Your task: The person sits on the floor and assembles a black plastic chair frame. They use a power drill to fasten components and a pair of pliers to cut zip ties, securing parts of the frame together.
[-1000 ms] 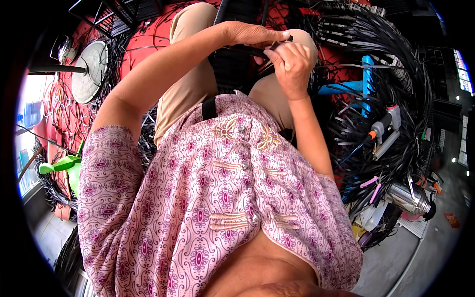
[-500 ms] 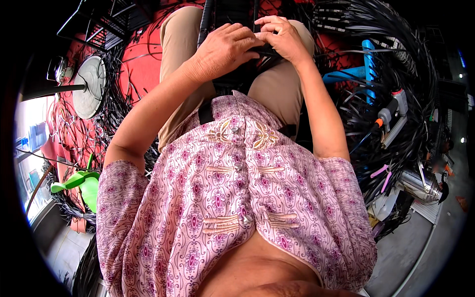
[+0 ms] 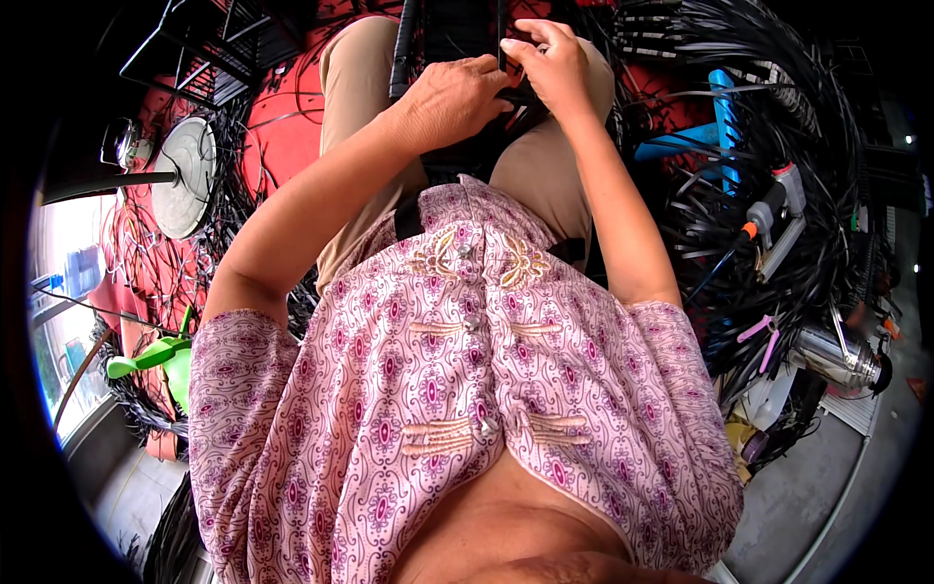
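Note:
Between my knees stands a dark piece with a woven black edge (image 3: 407, 39); most of it is lost in shadow. My left hand (image 3: 452, 102) is over it, fingers curled together; what they hold is hidden. A narrow upright black strip (image 3: 502, 37) runs down to my left fingertips. My right hand (image 3: 555, 73) is just to the right, thumb and forefinger apart, the thumb tip at the strip. Whether it touches the strip is too small to tell.
Black strips (image 3: 778, 88) lie heaped on the right around a blue tool (image 3: 723, 127), a grey hand tool (image 3: 773, 209), pink-handled scissors (image 3: 759, 331) and a metal flask (image 3: 835, 355). On the left are a round grey disc (image 3: 185, 175), a green dustpan (image 3: 175, 375) and black frames (image 3: 199, 54).
My right hand has risen a little, and its thumb and forefinger have moved off the left hand. My left hand has shifted slightly down, with more of the black strip showing between them.

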The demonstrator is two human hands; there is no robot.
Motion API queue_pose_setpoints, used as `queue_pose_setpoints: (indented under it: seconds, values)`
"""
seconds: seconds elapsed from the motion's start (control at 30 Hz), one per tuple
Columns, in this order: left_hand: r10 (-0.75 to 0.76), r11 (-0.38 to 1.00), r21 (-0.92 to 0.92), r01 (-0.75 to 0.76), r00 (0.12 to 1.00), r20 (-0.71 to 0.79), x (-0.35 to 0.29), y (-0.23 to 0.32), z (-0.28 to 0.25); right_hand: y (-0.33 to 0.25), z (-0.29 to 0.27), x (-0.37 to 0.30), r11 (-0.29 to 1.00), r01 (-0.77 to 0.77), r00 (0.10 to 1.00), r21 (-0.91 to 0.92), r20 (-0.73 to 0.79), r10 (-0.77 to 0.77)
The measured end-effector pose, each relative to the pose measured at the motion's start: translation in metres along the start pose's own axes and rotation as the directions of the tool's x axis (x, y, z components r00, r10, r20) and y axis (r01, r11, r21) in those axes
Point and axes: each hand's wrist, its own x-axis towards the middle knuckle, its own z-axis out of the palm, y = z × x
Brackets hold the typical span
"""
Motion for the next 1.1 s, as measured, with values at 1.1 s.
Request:
queue_pose_setpoints:
  seconds: [1.1]
  values:
    - [0.034,0.674,-0.582,0.455,0.768,0.639,0.047,-0.046,-0.008,-0.022,-0.004,-0.079,0.764,0.548,0.820,-0.340,0.038,-0.571]
